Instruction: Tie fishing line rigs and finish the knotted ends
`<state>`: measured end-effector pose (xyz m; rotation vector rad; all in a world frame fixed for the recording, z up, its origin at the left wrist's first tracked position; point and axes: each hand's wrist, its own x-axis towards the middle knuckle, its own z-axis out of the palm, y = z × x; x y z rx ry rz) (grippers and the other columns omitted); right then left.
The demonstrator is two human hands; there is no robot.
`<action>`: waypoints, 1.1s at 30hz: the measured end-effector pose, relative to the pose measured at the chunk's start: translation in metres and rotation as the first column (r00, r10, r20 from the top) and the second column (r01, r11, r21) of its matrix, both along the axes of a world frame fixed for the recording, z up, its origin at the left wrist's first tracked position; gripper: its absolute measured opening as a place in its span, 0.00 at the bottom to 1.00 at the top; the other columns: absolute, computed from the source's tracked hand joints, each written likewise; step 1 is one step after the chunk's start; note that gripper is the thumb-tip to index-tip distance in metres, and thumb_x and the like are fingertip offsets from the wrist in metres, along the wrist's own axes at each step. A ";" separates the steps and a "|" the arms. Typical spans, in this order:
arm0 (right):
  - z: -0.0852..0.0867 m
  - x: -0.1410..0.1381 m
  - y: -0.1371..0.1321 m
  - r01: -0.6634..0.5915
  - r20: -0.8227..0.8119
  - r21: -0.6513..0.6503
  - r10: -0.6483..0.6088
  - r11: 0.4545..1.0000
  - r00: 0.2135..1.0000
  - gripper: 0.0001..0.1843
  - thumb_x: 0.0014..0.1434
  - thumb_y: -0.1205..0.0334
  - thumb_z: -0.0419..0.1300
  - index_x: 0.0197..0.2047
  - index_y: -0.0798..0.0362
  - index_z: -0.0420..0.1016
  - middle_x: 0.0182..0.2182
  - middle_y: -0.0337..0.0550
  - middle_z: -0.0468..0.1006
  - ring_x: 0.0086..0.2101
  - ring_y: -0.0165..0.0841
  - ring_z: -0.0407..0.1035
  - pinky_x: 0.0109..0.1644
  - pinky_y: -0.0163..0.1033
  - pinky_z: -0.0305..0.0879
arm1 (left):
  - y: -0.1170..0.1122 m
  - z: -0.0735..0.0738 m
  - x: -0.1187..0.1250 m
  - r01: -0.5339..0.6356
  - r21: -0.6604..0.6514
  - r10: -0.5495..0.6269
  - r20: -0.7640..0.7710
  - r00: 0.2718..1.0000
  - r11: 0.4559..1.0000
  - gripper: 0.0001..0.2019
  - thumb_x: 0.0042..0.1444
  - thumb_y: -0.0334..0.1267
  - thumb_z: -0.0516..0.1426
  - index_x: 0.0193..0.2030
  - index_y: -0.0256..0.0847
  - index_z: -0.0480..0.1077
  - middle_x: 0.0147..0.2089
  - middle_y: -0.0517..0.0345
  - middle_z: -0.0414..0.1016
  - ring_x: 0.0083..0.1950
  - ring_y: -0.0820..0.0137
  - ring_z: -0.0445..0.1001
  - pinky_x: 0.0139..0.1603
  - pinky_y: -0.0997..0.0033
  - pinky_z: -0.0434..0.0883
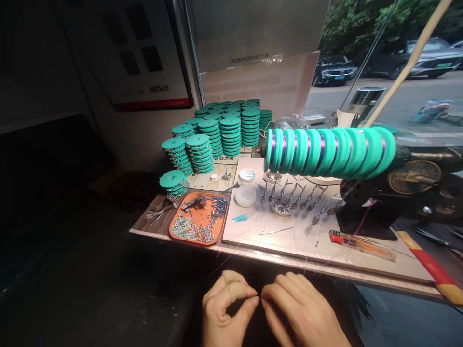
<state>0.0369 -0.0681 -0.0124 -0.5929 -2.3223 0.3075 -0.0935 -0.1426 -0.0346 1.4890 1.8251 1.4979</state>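
Observation:
Below the table's front edge my left hand (230, 307) is closed in a pinch, with tan tape wrapped round two of its fingers. My right hand (298, 308) is close beside it, also pinching, its fingertips almost meeting those of the left. What lies between the fingertips is too small to name. Thin purple line (221, 262) shows near the table edge above the hands. Nearest to them is an orange tray (173, 234) of small metal and tube-like parts. On the pale board (249, 236) lies a thin metal tool (275, 231).
Green foam spools (198, 140) stand stacked at the back left. More spools with purple line (325, 149) sit on a horizontal rod on a dark machine (415, 176). Weighted pieces (289, 195) hang below them. A cutter (361, 243) and a red-and-yellow handle (430, 267) lie right.

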 end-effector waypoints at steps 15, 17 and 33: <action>-0.003 -0.002 -0.001 0.004 0.017 -0.008 -0.004 1.000 1.000 0.14 0.55 0.73 0.46 0.23 0.52 0.67 0.18 0.39 0.67 0.20 0.31 0.59 0.24 0.36 0.53 | 0.000 0.004 0.002 -0.011 0.048 0.019 -0.155 0.988 0.999 0.06 0.45 0.24 0.58 0.25 0.38 0.72 0.26 0.56 0.70 0.27 0.70 0.71 0.26 0.75 0.70; -0.004 -0.003 -0.001 0.000 0.020 -0.010 0.000 1.000 1.000 0.14 0.54 0.73 0.46 0.23 0.53 0.67 0.18 0.39 0.67 0.20 0.31 0.59 0.24 0.36 0.52 | 0.000 0.004 0.002 -0.009 0.048 0.017 -0.163 0.987 0.999 0.06 0.45 0.24 0.58 0.25 0.38 0.72 0.26 0.56 0.70 0.27 0.70 0.71 0.26 0.75 0.70; -0.003 -0.007 -0.001 -0.007 -0.008 -0.017 0.007 1.000 1.000 0.14 0.55 0.73 0.46 0.23 0.53 0.67 0.18 0.39 0.66 0.20 0.31 0.58 0.25 0.36 0.51 | 0.002 0.004 0.000 0.010 0.068 0.004 -0.202 0.979 0.998 0.07 0.45 0.22 0.57 0.25 0.37 0.71 0.26 0.56 0.69 0.27 0.71 0.72 0.27 0.75 0.70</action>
